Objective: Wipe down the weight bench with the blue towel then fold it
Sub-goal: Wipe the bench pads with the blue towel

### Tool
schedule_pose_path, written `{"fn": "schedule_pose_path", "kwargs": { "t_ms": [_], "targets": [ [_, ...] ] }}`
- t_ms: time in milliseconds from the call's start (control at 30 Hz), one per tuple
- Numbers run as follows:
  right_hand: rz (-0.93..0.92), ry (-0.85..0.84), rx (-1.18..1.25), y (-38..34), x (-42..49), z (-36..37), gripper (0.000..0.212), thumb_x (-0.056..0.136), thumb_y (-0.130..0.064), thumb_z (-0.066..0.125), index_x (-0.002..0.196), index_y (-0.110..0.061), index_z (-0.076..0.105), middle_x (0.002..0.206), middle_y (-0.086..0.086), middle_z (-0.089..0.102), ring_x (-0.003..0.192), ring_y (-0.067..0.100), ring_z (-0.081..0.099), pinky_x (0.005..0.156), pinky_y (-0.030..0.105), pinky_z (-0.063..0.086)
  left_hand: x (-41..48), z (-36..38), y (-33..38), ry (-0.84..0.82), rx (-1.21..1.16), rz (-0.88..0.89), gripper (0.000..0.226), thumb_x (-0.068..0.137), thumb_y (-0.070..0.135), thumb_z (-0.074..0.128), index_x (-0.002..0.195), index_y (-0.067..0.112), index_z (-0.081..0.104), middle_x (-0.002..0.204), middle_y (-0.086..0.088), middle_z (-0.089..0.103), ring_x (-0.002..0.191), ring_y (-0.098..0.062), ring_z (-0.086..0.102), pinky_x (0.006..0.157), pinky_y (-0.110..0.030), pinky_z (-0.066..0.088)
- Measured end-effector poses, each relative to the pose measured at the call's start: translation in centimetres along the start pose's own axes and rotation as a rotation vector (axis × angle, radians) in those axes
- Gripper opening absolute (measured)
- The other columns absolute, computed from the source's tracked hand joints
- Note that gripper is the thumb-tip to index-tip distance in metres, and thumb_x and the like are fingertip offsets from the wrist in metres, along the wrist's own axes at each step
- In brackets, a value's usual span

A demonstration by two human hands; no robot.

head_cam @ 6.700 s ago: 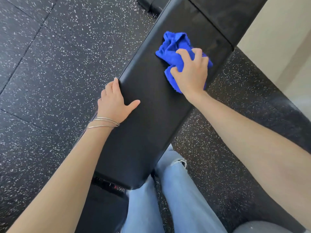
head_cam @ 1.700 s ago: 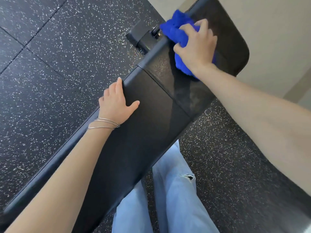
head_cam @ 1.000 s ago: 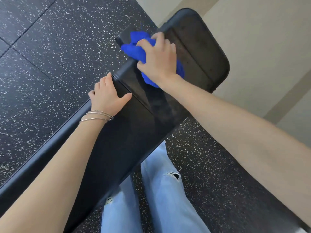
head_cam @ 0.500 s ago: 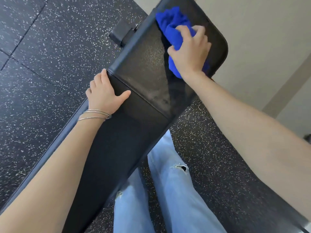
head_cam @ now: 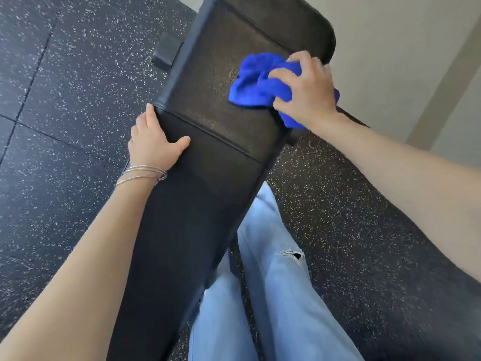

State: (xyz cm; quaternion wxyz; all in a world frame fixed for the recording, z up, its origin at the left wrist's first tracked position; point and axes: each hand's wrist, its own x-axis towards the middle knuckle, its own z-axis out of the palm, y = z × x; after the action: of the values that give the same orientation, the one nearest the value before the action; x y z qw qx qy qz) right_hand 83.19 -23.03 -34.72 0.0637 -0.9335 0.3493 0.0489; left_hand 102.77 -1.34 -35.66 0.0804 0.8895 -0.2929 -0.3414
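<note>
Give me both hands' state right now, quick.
Left hand: open, resting flat on the weight bench edge.
Right hand: closed on the bunched blue towel, pressing it to the bench.

A black rubber floor [head_cam: 65,87] flecked with small white specks fills most of the view. It is laid in large square tiles, and thin dark seams [head_cam: 31,82] between them cross at the left edge. On the right side the same speckled flooring [head_cam: 338,204] looks warmer and browner, its flecks more tan than white. A plain cream-coloured wall [head_cam: 390,48] stands at the upper right, smooth and matte. A slanting tan vertical strip [head_cam: 442,87] runs down it, with a paler grey-white surface [head_cam: 466,126] beyond. The light is soft and even, brightest on the wall.
</note>
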Motion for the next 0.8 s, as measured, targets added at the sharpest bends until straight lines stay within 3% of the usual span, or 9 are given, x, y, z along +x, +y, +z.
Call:
{"fn": "schedule_pose_path", "kwargs": {
  "t_ms": [67,133,233,333,467,533,600,733,800],
  "targets": [
    [0.502,0.064,0.13,-0.7,0.2,0.6,0.041,0.079,-0.033,0.057,0.12,-0.032,0.058,0.128,0.006,0.047,0.102,0.031,0.053,0.088,0.041,0.042,-0.2,0.1,-0.2,0.004,0.012,0.017,0.096,0.081,0.039,0.067,0.15,0.006,0.008,0.153,-0.016,0.022,0.138,-0.036,0.025,0.112,-0.048,0.023],
    [0.657,0.099,0.175,-3.0,-0.9,0.9,0.042,0.08,-0.035,0.058,0.122,-0.032,0.057,0.128,0.006,0.045,0.102,0.031,0.054,0.088,0.041,0.043,-0.4,0.3,-0.4,0.016,0.024,0.036,0.097,0.081,0.04,0.067,0.15,0.006,0.008,0.153,-0.015,0.022,0.138,-0.036,0.025,0.112,-0.048,0.024],
    [0.456,0.065,0.224,-6.7,-5.6,1.6,0.04,0.076,-0.032,0.063,0.116,-0.027,0.062,0.124,0.01,0.05,0.098,0.034,0.054,0.083,0.043,0.045,-0.6,0.5,-0.8,0.034,0.044,0.06,0.097,0.081,0.041,0.067,0.151,0.007,0.007,0.154,-0.015,0.021,0.138,-0.037,0.026,0.111,-0.049,0.024],
    [0.161,0.016,0.263,-9.0,-11.8,2.1,0.036,0.067,-0.023,0.073,0.103,-0.022,0.071,0.111,0.016,0.059,0.081,0.036,0.057,0.07,0.043,0.047,-0.9,0.6,-1.0,0.039,0.044,0.077,0.098,0.081,0.04,0.067,0.151,0.006,0.007,0.154,-0.016,0.021,0.137,-0.037,0.026,0.111,-0.048,0.024],
    [-0.549,-0.096,0.045,-4.6,-10.8,1.4,0.028,0.069,-0.023,0.072,0.097,-0.027,0.072,0.1,0.015,0.065,0.073,0.031,0.058,0.065,0.037,0.046,-1.2,0.4,-1.3,0.016,0.057,0.109,0.097,0.082,0.039,0.066,0.15,0.005,0.006,0.155,-0.017,0.018,0.139,-0.038,0.023,0.114,-0.046,0.021],
    [-0.631,-0.159,-0.056,-1.6,-7.7,0.7,0.027,0.073,-0.028,0.067,0.1,-0.026,0.069,0.103,0.017,0.063,0.078,0.032,0.058,0.069,0.039,0.046,-1.3,0.1,-1.5,-0.008,0.063,0.121,0.096,0.083,0.038,0.065,0.15,0.004,0.006,0.155,-0.016,0.017,0.139,-0.039,0.022,0.115,-0.045,0.02],
    [-0.364,-0.115,-0.055,0.7,-5.1,0.5,0.03,0.076,-0.03,0.063,0.105,-0.023,0.067,0.112,0.019,0.058,0.091,0.038,0.056,0.076,0.044,0.044,-1.4,0.0,-1.6,-0.022,0.057,0.126,0.095,0.084,0.038,0.065,0.15,0.005,0.006,0.155,-0.016,0.017,0.139,-0.039,0.021,0.115,-0.044,0.019],
    [0.472,0.025,0.129,1.1,-1.6,0.9,0.036,0.081,-0.037,0.056,0.117,-0.031,0.058,0.128,0.01,0.045,0.111,0.034,0.048,0.092,0.043,0.039,-1.2,0.0,-1.3,-0.021,0.036,0.104,0.094,0.084,0.038,0.065,0.15,0.005,0.007,0.155,-0.015,0.018,0.14,-0.037,0.02,0.115,-0.044,0.019],
    [0.556,0.054,0.165,-1.3,-2.1,1.1,0.036,0.08,-0.037,0.058,0.115,-0.031,0.059,0.126,0.009,0.046,0.105,0.033,0.051,0.089,0.042,0.04,-1.2,-0.1,-1.1,-0.017,0.015,0.082,0.092,0.084,0.037,0.064,0.15,0.005,0.009,0.154,-0.016,0.019,0.14,-0.037,0.021,0.116,-0.043,0.019]
  ]
}}
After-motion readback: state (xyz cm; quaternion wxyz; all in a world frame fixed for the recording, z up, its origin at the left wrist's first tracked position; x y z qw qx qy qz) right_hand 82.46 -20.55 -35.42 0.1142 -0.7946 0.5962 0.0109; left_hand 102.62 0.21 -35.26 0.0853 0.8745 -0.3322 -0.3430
